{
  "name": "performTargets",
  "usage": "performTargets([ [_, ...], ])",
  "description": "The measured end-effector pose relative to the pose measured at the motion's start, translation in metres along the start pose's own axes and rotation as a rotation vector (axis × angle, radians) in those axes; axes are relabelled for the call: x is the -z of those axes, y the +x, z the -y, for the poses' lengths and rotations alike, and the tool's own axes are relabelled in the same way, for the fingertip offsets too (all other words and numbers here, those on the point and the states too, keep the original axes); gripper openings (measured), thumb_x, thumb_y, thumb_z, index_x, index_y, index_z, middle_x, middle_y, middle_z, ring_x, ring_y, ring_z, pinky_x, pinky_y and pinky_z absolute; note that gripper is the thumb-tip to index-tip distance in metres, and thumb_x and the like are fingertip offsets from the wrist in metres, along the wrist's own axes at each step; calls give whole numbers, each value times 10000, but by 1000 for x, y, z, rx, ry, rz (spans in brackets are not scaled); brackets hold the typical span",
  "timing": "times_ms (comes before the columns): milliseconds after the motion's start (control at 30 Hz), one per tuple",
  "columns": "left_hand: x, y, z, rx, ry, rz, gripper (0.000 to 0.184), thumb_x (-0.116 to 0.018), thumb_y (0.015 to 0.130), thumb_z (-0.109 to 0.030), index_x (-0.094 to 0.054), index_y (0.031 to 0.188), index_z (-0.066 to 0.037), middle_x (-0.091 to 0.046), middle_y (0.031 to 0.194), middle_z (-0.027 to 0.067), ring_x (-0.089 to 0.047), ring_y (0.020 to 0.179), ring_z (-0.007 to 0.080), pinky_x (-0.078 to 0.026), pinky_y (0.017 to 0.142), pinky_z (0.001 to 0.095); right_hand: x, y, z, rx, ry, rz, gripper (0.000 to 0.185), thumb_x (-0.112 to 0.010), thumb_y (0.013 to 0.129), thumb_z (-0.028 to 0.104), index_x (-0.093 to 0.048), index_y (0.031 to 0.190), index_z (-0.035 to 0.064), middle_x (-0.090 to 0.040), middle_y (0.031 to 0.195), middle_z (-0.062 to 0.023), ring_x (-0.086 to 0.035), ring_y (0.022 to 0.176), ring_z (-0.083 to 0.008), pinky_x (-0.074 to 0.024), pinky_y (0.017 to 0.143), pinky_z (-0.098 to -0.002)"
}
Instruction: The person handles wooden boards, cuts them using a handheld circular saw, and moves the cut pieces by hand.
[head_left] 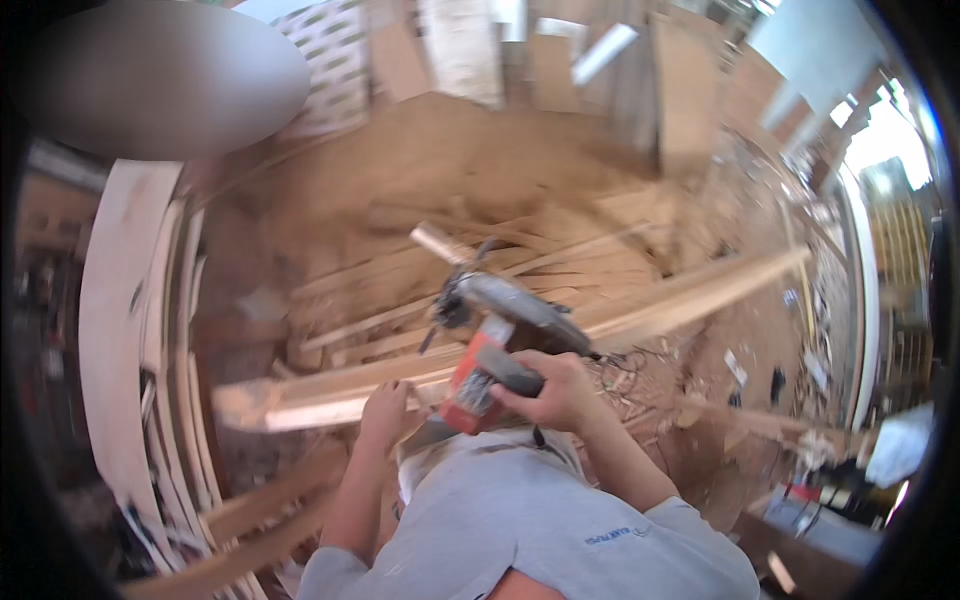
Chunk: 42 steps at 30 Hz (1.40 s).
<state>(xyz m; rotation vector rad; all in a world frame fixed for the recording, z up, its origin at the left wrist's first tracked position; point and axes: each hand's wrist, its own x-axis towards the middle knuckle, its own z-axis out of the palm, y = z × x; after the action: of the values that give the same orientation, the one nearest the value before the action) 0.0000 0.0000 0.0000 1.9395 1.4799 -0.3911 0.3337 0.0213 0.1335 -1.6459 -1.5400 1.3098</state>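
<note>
A power tool with a red body (pixel 467 388) and a grey metal guard (pixel 525 308) is held in front of my body. My right hand (pixel 560 388) is closed round its dark handle. My left hand (pixel 391 410) is closed at the near edge of a long wooden beam (pixel 330 400), left of the tool; what its fingers hold, if anything, is too blurred to make out. The beam runs from the lower left to the upper right, passing beneath the tool.
Loose wooden strips (pixel 400 270) lie beyond the beam on sawdust-covered ground. Tall boards (pixel 125 300) stand at the left. Wood scraps and a dark cable are on the right. More panels (pixel 460 50) lean at the back.
</note>
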Motion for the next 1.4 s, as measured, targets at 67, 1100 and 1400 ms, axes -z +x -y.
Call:
performTargets([
  [67,11,21,30,21,29,74,583,-837,852,-534,-695,1217,-102,-699,1251,169,-670,1227,338,-552,1010,459,-26,8,9,-10,-9,-59,454,-865,858,402,-786,1140,55,-794,896,-189,-796,832,-346,-639,775,-414],
  [1100,-55,227,-408,-506,-292,-61,351,-773,946,-340,-809,1017,3,-772,1025,238,-747,974,391,-581,867,481,181,-293,-122,-512,490,-1280,247,-850,918,169,-742,987,-42,-651,709,9,-569,594,-58,-452,536,-257],
  [1400,-94,294,-562,-404,-257,-91,317,-738,995,-324,-829,1044,-24,-792,958,225,-772,900,345,-587,819,428,310,-351,-234,-463,316,-1237,245,-837,922,153,-738,1023,-48,-678,758,-9,-593,669,-83,-486,612,-283],
])
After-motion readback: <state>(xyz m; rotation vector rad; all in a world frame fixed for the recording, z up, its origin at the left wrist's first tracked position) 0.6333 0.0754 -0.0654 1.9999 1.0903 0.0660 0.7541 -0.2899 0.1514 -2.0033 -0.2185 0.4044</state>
